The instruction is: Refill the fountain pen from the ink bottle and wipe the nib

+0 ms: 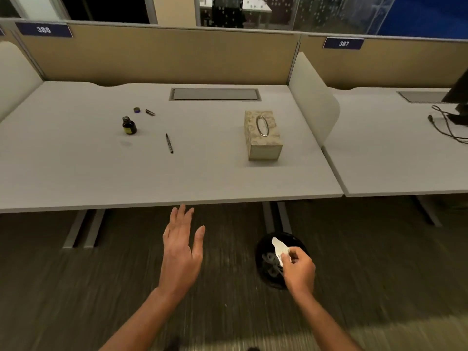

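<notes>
Right hand (300,271) pinching crumpled white tissue (279,248), slim black pen (169,143) on desk (202,173)

A dark plate (43,29) on the left partition reads "386"; another plate (343,43) on the right partition reads "387".

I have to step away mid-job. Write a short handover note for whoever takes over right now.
Left hand: open, empty, below the desk edge.
Right hand: grip on a crumpled tissue over the black bin on the floor.
On the desk: ink bottle, uncapped; its cap and a small pen part behind it; pen; tissue box.
Done: wiping, apparently.
Left: drop tissue, cap bottle, reassemble pen.
</notes>
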The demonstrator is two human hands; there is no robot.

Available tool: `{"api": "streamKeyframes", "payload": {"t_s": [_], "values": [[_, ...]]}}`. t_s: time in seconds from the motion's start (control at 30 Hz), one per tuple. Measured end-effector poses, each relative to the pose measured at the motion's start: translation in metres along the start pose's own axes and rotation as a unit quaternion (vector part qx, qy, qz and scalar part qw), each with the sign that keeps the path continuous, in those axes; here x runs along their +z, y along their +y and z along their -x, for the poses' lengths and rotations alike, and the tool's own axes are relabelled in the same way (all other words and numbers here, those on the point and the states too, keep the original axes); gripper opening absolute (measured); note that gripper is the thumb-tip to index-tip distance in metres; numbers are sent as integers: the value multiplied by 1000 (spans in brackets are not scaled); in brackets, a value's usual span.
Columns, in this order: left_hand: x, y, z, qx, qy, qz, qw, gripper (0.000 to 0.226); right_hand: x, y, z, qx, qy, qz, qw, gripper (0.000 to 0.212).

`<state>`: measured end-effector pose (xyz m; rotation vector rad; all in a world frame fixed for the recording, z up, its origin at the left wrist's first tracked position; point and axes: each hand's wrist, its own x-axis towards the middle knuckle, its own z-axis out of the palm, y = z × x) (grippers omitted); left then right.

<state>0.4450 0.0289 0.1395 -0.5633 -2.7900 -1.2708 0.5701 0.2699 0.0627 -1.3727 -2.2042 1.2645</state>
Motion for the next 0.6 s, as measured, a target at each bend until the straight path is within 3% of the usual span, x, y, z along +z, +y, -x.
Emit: {"api": "streamKeyframes", "payload": {"t_s": [0.13,0.3,0.47,0.6], "values": [[12,14,7,6,6,-11,1000,56,-13,14,-31,0,10,29,1000,13],[24,18,10,11,4,-6,1000,56,-13,35,-72,-2,18,97,995,2],[25,19,13,12,-1,8,1000,57,-16,49,-96,41,-3,184,982,62],[18,17,9,15,14,10,1000,57,-14,60,-81,33,-12,187,982,62]]}}
